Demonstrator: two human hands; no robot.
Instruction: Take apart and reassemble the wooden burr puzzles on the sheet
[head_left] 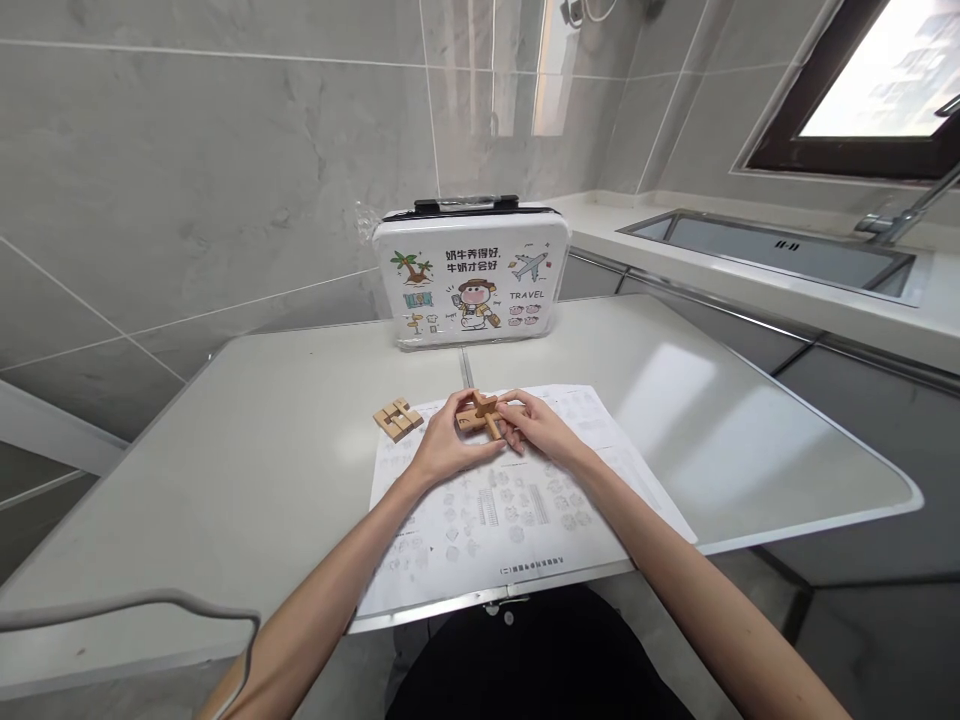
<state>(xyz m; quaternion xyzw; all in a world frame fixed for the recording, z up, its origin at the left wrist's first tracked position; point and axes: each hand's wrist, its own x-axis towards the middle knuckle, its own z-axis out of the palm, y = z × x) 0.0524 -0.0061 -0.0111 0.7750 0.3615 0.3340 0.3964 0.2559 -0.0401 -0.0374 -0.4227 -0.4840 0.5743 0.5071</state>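
Observation:
A wooden interlocking puzzle (480,413), cross-shaped, rests just above a printed instruction sheet (517,510) on the white table. My left hand (444,447) grips it from the left, fingers curled round its bars. My right hand (538,427) holds it from the right with pinched fingers. A small group of loose wooden puzzle pieces (397,418) lies on the table to the left of my left hand, at the sheet's top left corner.
A white toy suitcase (471,275) with cartoon travel prints stands upright at the table's far edge against the tiled wall. A steel sink (772,250) with a tap sits in the counter at right. The table edge (862,505) curves round on the right. A grey cable (150,605) loops at lower left.

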